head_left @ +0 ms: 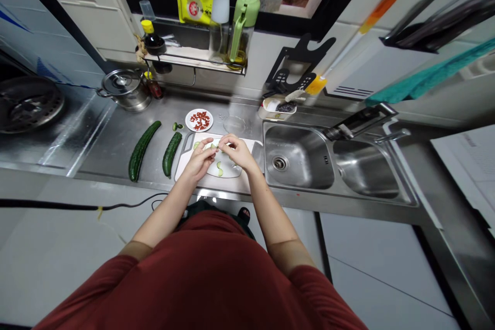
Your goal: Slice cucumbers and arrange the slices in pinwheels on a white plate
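My left hand (200,160) and my right hand (237,152) meet above an oval white plate (232,170). Between their fingertips they pinch a small pale-green piece, apparently a cucumber slice (214,147); the fingers partly cover it. A few curved cucumber slices (220,169) lie on the plate. Underneath is a white cutting board (181,169) with grey ends. To the left lie a shorter cucumber (171,154) with its end cut off and a long whole cucumber (144,150). Small cucumber offcuts (177,126) rest behind the shorter one.
Behind the board stand a round plate of small red pieces (199,120) and a clear dish (234,125). A lidded steel pot (127,88) is at back left. The double sink (297,157) with its faucet (361,121) lies right. A bottle shelf (193,61) overhangs the counter's back.
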### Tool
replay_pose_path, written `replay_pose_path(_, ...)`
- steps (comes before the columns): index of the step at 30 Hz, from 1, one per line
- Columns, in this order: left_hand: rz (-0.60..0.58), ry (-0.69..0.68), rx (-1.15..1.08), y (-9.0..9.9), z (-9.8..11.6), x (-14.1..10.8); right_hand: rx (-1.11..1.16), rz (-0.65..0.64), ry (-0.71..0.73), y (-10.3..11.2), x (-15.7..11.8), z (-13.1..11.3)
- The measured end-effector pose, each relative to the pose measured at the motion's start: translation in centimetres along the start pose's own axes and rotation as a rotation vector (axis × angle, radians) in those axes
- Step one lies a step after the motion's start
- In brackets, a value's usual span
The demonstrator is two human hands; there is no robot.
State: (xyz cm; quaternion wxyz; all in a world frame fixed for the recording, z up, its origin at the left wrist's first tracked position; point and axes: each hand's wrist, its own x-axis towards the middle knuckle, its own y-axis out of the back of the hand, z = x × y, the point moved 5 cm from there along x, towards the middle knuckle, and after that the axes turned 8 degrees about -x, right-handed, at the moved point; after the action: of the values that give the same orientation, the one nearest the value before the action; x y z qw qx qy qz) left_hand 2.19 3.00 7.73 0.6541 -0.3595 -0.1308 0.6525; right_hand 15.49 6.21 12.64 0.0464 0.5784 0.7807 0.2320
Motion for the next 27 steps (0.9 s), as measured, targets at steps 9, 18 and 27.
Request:
replay_pose_path(9,0.045,-0.284,0.200,-0.7,1.3,-0.3,-0.002,0.031,0.015,0.1,0.0,0.4)
replay_pose_path(18,0.019,-0.441,0.368,-0.4,1.4,-0.1,0.018,0.051,0.021,-0.1,0.1,1.5)
replay_pose_path(27,0.070,-0.535,0.545,-0.1,1.3,0.0,-0.031,0.043,-0.053,-0.2,-0.1,2.6)
